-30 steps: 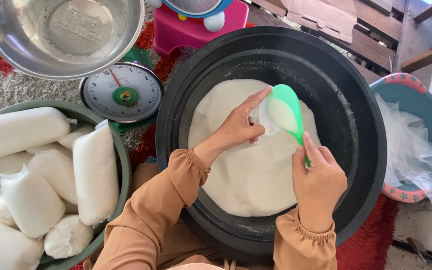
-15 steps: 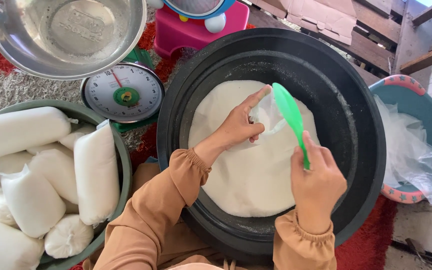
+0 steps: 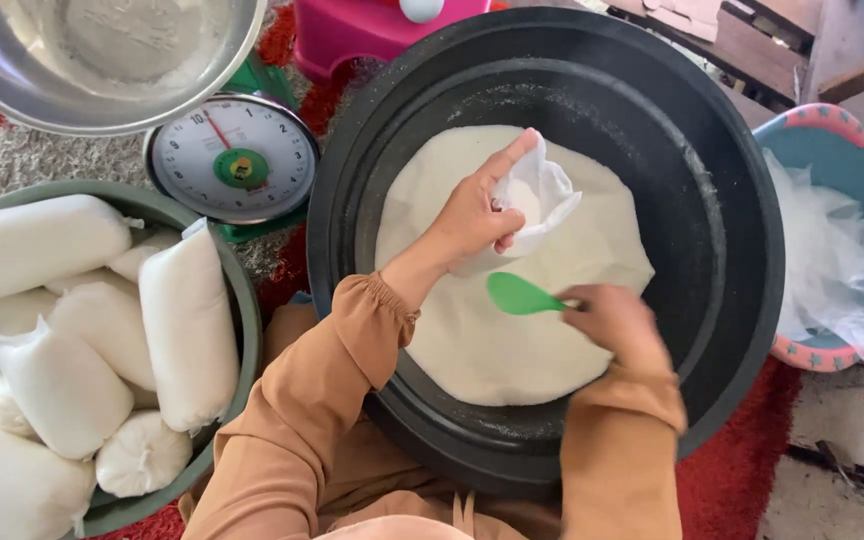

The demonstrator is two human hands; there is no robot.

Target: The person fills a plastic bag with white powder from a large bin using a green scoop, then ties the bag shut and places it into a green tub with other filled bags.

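1. On the far left, many filled white bags [image 3: 187, 325] are piled in a green tub [image 3: 242, 300].
2. A round kitchen scale [image 3: 232, 158] is set just behind the tub, beside a shiny metal bowl [image 3: 102, 60].
3. In the middle, white powder [image 3: 512, 340] is heaped inside a big black basin [image 3: 732, 200].
4. A small clear plastic bag [image 3: 537, 195] is pinched open by the left hand [image 3: 467, 215], right over the powder.
5. A green scoop [image 3: 517, 295] is gripped by its handle in the right hand [image 3: 617, 320], fingers closed around it, low over the powder just below the bag.
6. On the far right, crumpled clear bags [image 3: 832, 270] are kept in a blue basin [image 3: 822, 135].
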